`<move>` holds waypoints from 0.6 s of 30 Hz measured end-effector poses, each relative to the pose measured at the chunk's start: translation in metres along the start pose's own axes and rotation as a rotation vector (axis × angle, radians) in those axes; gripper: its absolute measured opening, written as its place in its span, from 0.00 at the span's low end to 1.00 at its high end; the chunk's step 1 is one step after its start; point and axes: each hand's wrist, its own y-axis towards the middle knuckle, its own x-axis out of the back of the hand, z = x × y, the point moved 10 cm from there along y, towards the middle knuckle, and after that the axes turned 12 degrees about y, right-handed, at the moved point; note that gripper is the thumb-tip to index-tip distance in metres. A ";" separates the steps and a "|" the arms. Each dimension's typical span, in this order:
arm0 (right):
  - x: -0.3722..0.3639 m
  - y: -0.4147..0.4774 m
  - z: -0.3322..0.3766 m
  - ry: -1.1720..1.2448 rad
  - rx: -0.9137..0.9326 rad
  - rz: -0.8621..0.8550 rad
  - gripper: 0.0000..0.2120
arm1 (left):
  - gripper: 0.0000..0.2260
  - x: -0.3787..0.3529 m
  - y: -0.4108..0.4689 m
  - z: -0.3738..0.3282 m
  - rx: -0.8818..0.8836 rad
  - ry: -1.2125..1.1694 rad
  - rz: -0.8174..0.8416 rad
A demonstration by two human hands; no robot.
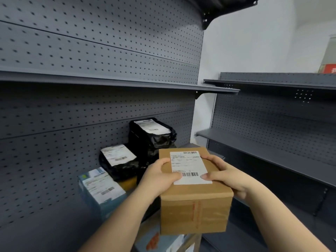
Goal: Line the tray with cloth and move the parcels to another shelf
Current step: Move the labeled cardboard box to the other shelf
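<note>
I hold a brown cardboard parcel (194, 208) with a white shipping label in front of me, lifted clear of the shelf. My left hand (160, 180) grips its left side with the thumb on the label. My right hand (225, 175) grips its right side, fingers curled over the top edge. Behind it on the lower shelf sit two black plastic-wrapped parcels, one tall (151, 135) and one lower (118, 162), plus a light blue box (101, 193) with a label. No tray or cloth is in view.
A dark grey pegboard shelving unit fills the left, with a bare shelf (109, 79) above the parcels. Another grey unit stands at right with bare shelves (272, 155). More boxes (163, 240) lie below my hands. A red and green box (329, 68) sits top right.
</note>
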 end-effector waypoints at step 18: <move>0.173 0.134 -0.002 0.063 0.060 -0.189 0.30 | 0.26 -0.135 0.200 -0.045 -0.110 -0.005 0.111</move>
